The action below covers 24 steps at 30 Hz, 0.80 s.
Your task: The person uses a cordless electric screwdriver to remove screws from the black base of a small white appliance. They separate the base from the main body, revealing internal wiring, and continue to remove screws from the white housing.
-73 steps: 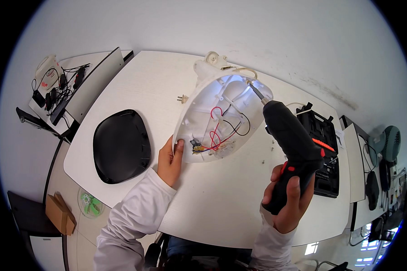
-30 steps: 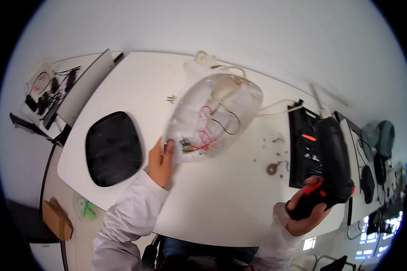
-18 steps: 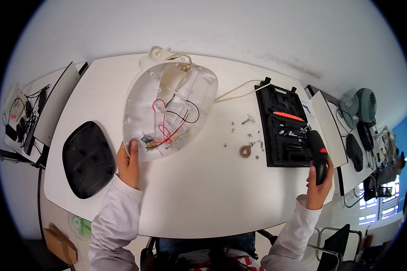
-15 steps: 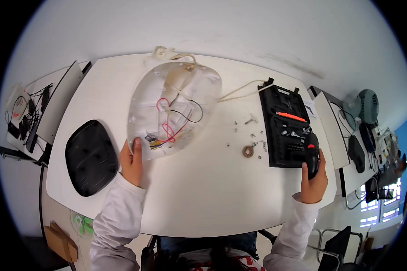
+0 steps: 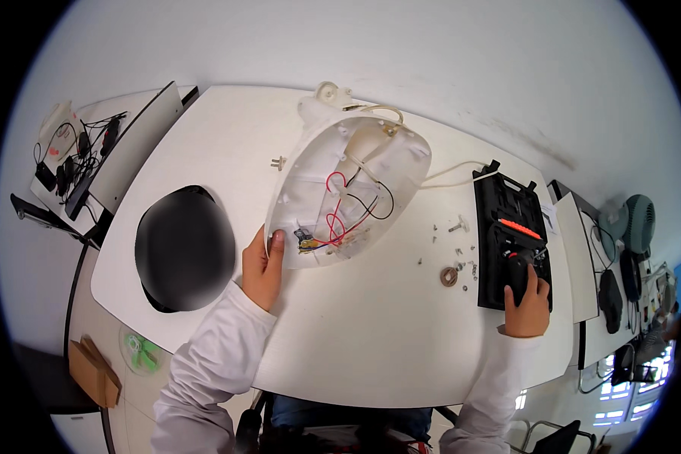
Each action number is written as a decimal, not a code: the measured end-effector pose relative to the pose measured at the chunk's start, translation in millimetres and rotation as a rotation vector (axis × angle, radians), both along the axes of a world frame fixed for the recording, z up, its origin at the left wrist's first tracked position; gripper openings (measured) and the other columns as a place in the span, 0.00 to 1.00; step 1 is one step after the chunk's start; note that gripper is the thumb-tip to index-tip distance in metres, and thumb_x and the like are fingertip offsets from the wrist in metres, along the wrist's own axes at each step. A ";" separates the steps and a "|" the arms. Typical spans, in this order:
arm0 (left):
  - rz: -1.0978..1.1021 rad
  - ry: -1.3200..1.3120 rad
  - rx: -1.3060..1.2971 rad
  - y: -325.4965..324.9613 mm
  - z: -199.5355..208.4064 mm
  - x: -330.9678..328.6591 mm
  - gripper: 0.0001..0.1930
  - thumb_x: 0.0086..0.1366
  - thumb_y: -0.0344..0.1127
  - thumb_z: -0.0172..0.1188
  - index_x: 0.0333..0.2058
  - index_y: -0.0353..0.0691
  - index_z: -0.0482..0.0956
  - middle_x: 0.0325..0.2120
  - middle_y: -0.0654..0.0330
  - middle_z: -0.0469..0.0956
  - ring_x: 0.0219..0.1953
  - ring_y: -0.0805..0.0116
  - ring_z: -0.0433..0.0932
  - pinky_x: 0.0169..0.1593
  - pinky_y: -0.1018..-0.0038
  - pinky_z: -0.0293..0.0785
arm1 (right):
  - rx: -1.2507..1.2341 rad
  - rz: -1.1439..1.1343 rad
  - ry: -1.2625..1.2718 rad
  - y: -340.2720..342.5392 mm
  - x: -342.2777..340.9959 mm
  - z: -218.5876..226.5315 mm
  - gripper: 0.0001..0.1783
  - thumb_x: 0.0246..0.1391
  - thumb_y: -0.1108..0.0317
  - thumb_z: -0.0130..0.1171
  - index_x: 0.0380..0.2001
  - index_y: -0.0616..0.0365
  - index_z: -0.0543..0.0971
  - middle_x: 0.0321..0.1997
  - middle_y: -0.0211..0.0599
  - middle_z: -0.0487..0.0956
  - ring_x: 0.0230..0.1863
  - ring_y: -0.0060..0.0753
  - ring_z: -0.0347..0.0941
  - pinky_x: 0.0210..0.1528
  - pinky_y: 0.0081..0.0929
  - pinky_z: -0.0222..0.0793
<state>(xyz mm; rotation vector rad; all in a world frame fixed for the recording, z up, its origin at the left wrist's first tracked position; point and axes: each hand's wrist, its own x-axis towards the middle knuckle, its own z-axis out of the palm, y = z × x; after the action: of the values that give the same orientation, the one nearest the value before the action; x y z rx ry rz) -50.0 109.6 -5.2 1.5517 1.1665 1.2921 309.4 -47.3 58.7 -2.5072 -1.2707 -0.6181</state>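
Note:
My left hand [image 5: 264,266] grips the near-left rim of a white plastic housing [image 5: 291,181], tilted with its hollow inside facing me. Red, black and yellow wires [image 5: 333,225] run inside it, and the thumb rests over the rim. My right hand [image 5: 527,309] is wrapped around a black electric screwdriver [image 5: 516,274], above the lower part of an open black tool case [image 5: 489,257]. The screwdriver's tip is hard to make out against the case. Left of the housing lies a black rounded plate [image 5: 183,250], its middle blurred.
Loose screws [image 5: 474,271] and a brown ring-shaped part [image 5: 449,277] lie left of the tool case. Behind the housing a pale cord [image 5: 450,176] runs to the case's top. A two-pin plug [image 5: 278,163] sits beside the housing. Side tables hold cables [image 5: 83,155] and a fan [image 5: 639,224].
The whole view has shifted, so the table's things appear farther right. My right hand has brought the screwdriver from the case's right edge to over the case. My left hand still holds the housing.

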 end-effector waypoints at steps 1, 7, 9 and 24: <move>-0.009 -0.007 -0.006 -0.1 0.5 2.7 0.17 0.70 0.42 0.45 0.40 0.32 0.72 0.28 0.68 0.71 0.33 0.80 0.64 0.38 0.81 0.62 | 0.062 0.087 -0.076 -0.6 -1.3 6.0 0.28 0.47 0.63 0.61 0.53 0.49 0.69 0.49 0.41 0.70 0.45 0.48 0.71 0.45 0.37 0.68; 0.003 -0.020 0.121 2.6 -3.4 1.2 0.16 0.69 0.41 0.45 0.42 0.30 0.70 0.16 0.67 0.63 0.22 0.81 0.57 0.25 0.80 0.54 | 0.510 0.771 0.351 84.7 -112.0 61.7 0.11 0.44 0.74 0.64 0.35 0.55 0.80 0.34 0.31 0.77 0.30 0.23 0.72 0.25 0.18 0.64; 0.017 0.018 0.117 0.0 0.7 3.2 0.17 0.69 0.41 0.45 0.43 0.31 0.70 0.16 0.67 0.63 0.22 0.81 0.56 0.24 0.79 0.54 | 0.561 0.843 0.370 109.0 -118.7 64.1 0.10 0.44 0.75 0.64 0.34 0.55 0.80 0.32 0.29 0.77 0.28 0.20 0.71 0.24 0.16 0.63; 0.026 0.022 0.085 -1.9 5.7 6.9 0.16 0.69 0.41 0.46 0.40 0.30 0.71 0.12 0.66 0.59 0.17 0.81 0.53 0.21 0.78 0.49 | 0.847 0.852 0.095 175.9 -146.8 71.2 0.09 0.39 0.69 0.69 0.27 0.50 0.80 0.28 0.22 0.75 0.19 0.20 0.69 0.17 0.16 0.62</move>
<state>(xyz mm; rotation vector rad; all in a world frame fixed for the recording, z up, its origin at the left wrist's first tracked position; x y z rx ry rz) -43.1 107.7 0.5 1.6201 1.1630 1.3604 162.6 128.6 129.8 -1.1644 -1.4531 -0.6099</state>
